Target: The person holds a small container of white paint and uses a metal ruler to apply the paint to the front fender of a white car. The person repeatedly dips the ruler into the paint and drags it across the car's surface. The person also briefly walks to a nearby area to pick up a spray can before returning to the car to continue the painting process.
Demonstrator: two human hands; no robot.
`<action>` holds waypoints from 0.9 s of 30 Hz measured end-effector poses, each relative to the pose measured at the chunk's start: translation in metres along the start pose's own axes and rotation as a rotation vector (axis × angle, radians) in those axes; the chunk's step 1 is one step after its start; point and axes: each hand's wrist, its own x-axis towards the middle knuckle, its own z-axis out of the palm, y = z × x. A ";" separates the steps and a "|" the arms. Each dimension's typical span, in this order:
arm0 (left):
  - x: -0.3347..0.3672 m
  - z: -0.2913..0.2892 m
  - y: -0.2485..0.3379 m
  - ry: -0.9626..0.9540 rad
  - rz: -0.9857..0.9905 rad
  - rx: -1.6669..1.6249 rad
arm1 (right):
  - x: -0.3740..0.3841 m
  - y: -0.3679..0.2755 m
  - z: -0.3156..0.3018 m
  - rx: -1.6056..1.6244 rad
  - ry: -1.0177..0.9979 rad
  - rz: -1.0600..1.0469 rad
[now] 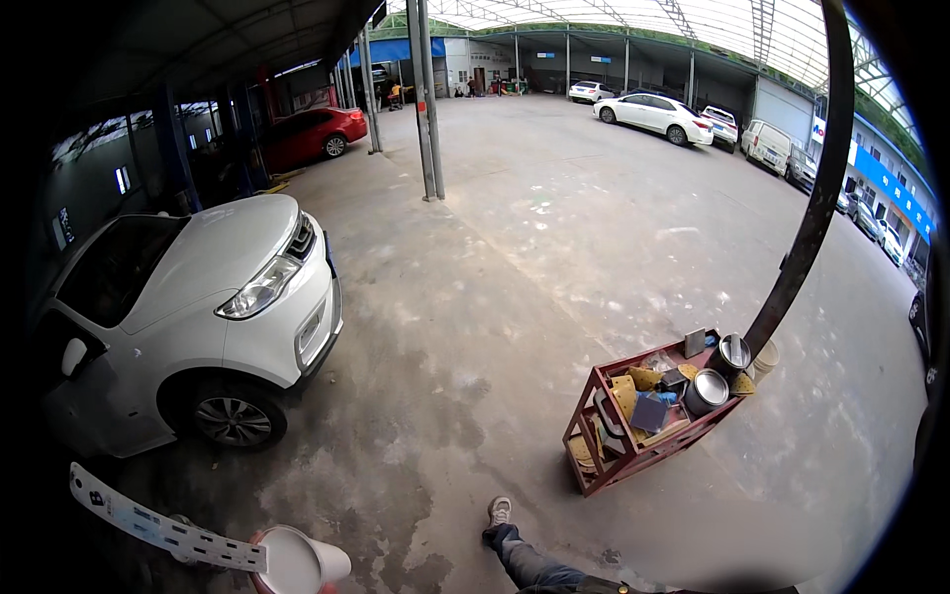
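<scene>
Presently catalogued, at the lower left edge of the head view: one white paper cup, cone-like and wide-mouthed, tilted with its mouth toward the camera, and one long flat white strip with printed marks, probably a stirring or measuring stick, running from the far left down to the cup's rim and touching it. Only a reddish sliver of a hand shows beside the cup; which hand it is, and whether it clasps the cup or merely steadies it, cannot be told, and the other hand is out of sight. Handling, as a judgement: the cup looks light and thin-walled, easily crushed or tipped, best taken round its middle with gentle pressure; the strip looks stiff but thin, best held near one end. Surroundings: grey stained concrete floor; white car at left with its door ajar; red cart at right carrying metal cans, yellow sponges and boxes; the wearer's own leg and shoe at bottom centre; a red car and several white cars parked far off under a roofed yard.
</scene>
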 end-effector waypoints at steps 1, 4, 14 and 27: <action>0.032 0.015 -0.020 0.018 0.016 -0.002 | 0.017 -0.033 0.000 0.013 -0.004 -0.005; 0.137 0.064 -0.072 0.044 0.040 -0.001 | 0.073 -0.143 -0.002 0.027 -0.011 -0.020; 0.428 0.242 -0.199 -0.010 -0.027 -0.085 | 0.195 -0.616 -0.173 0.065 0.303 -0.228; 0.841 0.472 -0.393 -0.321 -0.148 -0.216 | 0.357 -0.975 -0.204 0.080 0.392 0.026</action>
